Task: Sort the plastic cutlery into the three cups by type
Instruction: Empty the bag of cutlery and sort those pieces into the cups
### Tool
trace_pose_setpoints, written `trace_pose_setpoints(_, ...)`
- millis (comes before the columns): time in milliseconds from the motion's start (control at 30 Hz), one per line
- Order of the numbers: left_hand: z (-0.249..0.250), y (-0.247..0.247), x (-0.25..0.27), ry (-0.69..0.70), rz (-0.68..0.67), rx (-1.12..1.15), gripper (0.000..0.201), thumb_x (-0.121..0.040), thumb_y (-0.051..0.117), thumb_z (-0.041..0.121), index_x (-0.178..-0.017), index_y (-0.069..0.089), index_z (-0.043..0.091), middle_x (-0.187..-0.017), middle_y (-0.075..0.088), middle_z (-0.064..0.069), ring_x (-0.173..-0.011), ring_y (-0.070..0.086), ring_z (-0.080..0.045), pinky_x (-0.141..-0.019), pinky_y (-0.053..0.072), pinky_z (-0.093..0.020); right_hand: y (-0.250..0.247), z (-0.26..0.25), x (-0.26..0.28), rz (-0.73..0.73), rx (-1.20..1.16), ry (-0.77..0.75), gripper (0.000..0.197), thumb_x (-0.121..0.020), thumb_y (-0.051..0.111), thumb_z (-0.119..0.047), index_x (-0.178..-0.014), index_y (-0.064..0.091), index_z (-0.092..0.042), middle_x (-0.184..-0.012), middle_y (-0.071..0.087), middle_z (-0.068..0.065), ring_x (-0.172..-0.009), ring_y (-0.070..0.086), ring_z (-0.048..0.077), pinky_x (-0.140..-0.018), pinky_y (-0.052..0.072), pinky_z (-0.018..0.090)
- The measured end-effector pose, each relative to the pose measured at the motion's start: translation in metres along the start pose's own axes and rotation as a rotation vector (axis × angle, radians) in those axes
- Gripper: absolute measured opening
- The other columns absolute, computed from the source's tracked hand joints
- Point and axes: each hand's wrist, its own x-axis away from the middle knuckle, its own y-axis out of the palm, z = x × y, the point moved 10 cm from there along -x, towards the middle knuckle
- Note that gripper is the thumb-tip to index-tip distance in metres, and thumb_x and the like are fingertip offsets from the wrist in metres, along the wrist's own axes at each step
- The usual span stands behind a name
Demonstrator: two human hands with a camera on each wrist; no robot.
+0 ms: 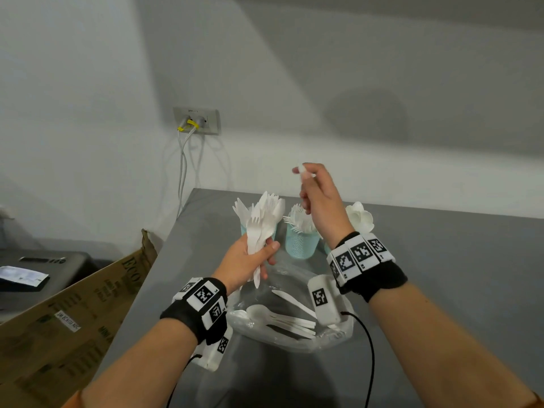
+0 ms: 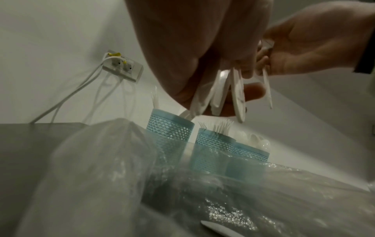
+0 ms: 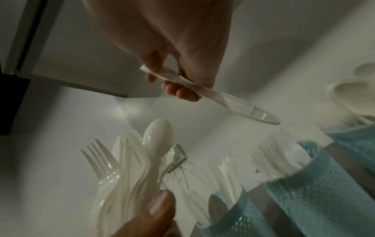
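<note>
My left hand point(image 1: 266, 251) grips a mixed bundle of white cutlery point(image 1: 260, 228), with a spoon point(image 3: 158, 136) and a fork point(image 3: 99, 155) sticking up from it. Raised above the cups, my right hand point(image 1: 306, 175) pinches a single white knife point(image 3: 233, 101) by its handle. Three teal cups stand in a row on the grey table point(image 1: 441, 290). The left cup point(image 2: 170, 128) holds knives. In the middle cup point(image 1: 300, 244) are forks. My right wrist mostly hides the right cup point(image 2: 251, 154), which holds spoons point(image 1: 360, 216).
A clear plastic bag point(image 1: 279, 319) with more cutlery lies on the table between my wrists. A cardboard box point(image 1: 73, 304) leans against the table's left edge. A wall socket with cables point(image 1: 197, 120) is behind. A dark device point(image 1: 38, 260) sits at the far left.
</note>
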Motion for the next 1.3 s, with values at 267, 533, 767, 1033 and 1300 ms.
trace_pose_setpoints(267, 0.01, -0.003, 0.001, 0.02, -0.005, 0.027, 0.019, -0.088, 0.067, 0.025, -0.091, 0.054, 0.012, -0.057, 0.052, 0.001, -0.044, 0.048, -0.015, -0.056, 0.05, -0.029, 0.041, -0.001, -0.001, -0.387, 0.319, 0.008, 0.007, -0.086, 0.066, -0.026, -0.089, 0.067, -0.02, -0.089, 0.055, -0.006, -0.09, 0.054, 0.012, -0.087, 0.042, 0.026)
trace_pose_setpoints(533, 0.006, -0.01, -0.001, 0.018, -0.015, 0.024, 0.017, -0.085, 0.07, 0.021, -0.089, 0.056, 0.014, -0.057, 0.055, 0.002, -0.048, 0.051, -0.016, -0.061, 0.055, -0.03, 0.024, -0.028, -0.025, -0.219, 0.129, -0.035, 0.015, -0.101, 0.039, -0.02, -0.087, 0.038, -0.024, -0.084, 0.053, -0.006, -0.051, 0.041, -0.004, -0.058, 0.033, 0.017)
trace_pose_setpoints(767, -0.012, -0.029, -0.005, 0.026, 0.053, -0.125, 0.017, -0.087, 0.067, 0.029, -0.095, 0.056, 0.019, -0.069, 0.06, 0.005, -0.053, 0.053, -0.013, -0.058, 0.048, -0.024, -0.012, -0.09, -0.039, 0.046, -0.004, -0.265, 0.014, -0.103, 0.029, -0.024, -0.093, 0.035, -0.03, -0.068, 0.055, -0.004, -0.069, 0.06, 0.017, -0.068, 0.049, 0.034)
trace_pose_setpoints(1033, -0.001, -0.029, -0.012, 0.088, 0.058, -0.08, 0.013, -0.087, 0.068, 0.024, -0.094, 0.057, 0.023, -0.072, 0.061, 0.007, -0.057, 0.053, -0.016, -0.057, 0.048, -0.026, 0.042, -0.015, -0.022, -0.237, 0.28, -0.012, 0.034, -0.086, 0.059, -0.049, -0.108, 0.055, -0.023, -0.085, 0.058, -0.012, -0.076, 0.054, 0.006, -0.07, 0.041, 0.021)
trace_pose_setpoints(1300, 0.001, -0.032, -0.016, 0.093, 0.052, -0.067, 0.017, -0.085, 0.07, 0.023, -0.097, 0.058, 0.021, -0.066, 0.063, 0.007, -0.055, 0.056, -0.017, -0.059, 0.05, -0.027, 0.054, -0.008, -0.025, -0.295, 0.28, -0.016, 0.005, -0.081, 0.072, -0.027, -0.084, 0.073, -0.023, -0.054, 0.05, -0.012, -0.057, 0.041, 0.009, -0.062, 0.036, 0.024)
